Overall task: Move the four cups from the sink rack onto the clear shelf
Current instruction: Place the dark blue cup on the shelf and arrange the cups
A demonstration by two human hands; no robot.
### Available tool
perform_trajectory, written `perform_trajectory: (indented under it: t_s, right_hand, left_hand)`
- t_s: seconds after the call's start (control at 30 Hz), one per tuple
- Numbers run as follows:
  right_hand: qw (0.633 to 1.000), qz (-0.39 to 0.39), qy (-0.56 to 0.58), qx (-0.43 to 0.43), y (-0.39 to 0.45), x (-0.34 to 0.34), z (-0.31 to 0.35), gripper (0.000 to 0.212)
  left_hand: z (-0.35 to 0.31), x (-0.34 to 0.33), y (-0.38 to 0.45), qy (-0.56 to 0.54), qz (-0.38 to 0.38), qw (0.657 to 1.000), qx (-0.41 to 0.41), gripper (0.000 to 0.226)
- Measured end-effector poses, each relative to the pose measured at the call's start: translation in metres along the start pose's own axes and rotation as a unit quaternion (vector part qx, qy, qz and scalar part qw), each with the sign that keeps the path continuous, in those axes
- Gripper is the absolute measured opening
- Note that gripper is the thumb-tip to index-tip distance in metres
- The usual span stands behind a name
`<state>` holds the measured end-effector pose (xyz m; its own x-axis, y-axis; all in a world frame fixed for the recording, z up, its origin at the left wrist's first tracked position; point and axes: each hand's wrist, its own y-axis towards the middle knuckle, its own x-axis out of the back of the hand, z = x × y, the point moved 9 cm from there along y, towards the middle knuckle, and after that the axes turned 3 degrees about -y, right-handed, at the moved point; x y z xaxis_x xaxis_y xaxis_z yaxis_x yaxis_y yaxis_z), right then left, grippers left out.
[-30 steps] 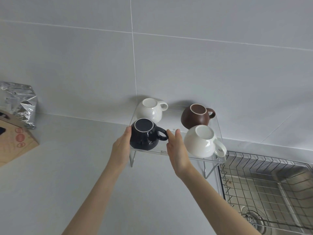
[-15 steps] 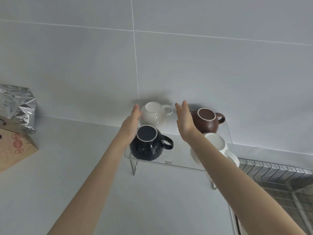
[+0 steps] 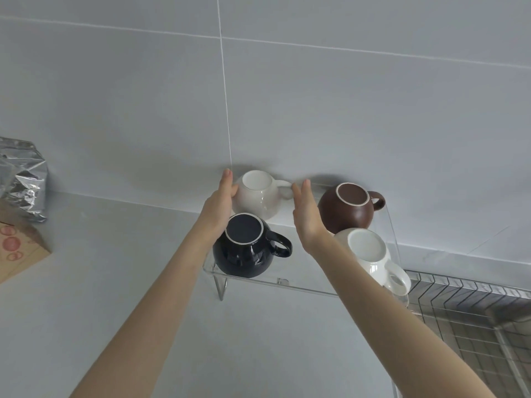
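Several cups stand upside down on the clear shelf (image 3: 304, 288) against the tiled wall. A white cup (image 3: 260, 198) is at the back left, a brown cup (image 3: 349, 212) at the back right. In front are a dark navy cup (image 3: 244, 252) on the left and a second white cup (image 3: 370, 255) on the right. My left hand (image 3: 219, 203) lies flat against the left side of the back white cup. My right hand (image 3: 306, 215) is flat at that cup's handle, fingers straight. Neither hand is wrapped around a cup.
The wire sink rack (image 3: 465, 307) lies at the lower right, beside the shelf. A crumpled foil bag (image 3: 24, 179) and a cardboard box (image 3: 17, 252) stand at the far left of the grey counter (image 3: 100, 268).
My hands left the navy cup at the shelf's front and reached back to either side of the rear white cup. The view has shifted slightly closer.
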<state>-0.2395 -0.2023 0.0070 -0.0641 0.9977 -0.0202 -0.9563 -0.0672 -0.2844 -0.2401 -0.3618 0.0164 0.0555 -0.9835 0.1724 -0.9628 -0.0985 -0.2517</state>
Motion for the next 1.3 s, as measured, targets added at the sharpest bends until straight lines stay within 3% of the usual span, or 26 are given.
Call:
perform_trajectory:
  t_s: [0.17, 0.4, 0.5, 0.57, 0.67, 0.77, 1.0, 1.3]
  right_hand:
    - [1.000, 0.014, 0.022, -0.017, -0.007, -0.005, -0.007, 0.058]
    - [0.999, 0.001, -0.017, -0.041, -0.013, -0.001, -0.006, 0.059]
    - [0.998, -0.025, -0.058, 0.005, -0.020, 0.011, 0.014, 0.062]
    - [0.992, -0.081, -0.086, 0.040, -0.026, 0.040, 0.036, 0.061]
    - [0.981, -0.146, -0.104, 0.069, -0.030, 0.099, 0.058, 0.062]
    - [0.973, -0.199, -0.098, 0.063, -0.035, 0.152, 0.054, 0.060]
    - [0.989, -0.110, -0.097, 0.027, -0.031, 0.172, 0.012, 0.059]
    - [0.993, -0.092, -0.071, 0.002, -0.026, 0.178, -0.003, 0.057]
  left_hand:
    - [-0.005, 0.003, 0.008, 0.013, -0.010, 1.000, -0.002, 0.102]
    - [-0.010, 0.001, 0.002, 0.026, -0.009, 1.000, 0.001, 0.100]
    - [-0.024, 0.001, -0.005, 0.044, -0.056, 0.997, -0.033, 0.070]
    - [-0.047, -0.011, -0.020, 0.050, -0.074, 0.992, -0.087, 0.050]
    - [-0.061, -0.055, -0.030, -0.033, 0.003, 0.994, -0.109, 0.051]
    - [-0.054, -0.100, -0.031, -0.087, 0.090, 0.991, -0.046, 0.061]
    - [-0.018, -0.151, -0.020, -0.039, 0.132, 0.990, 0.034, 0.069]
    - [-0.012, -0.164, -0.021, -0.048, 0.127, 0.990, 0.029, 0.069]
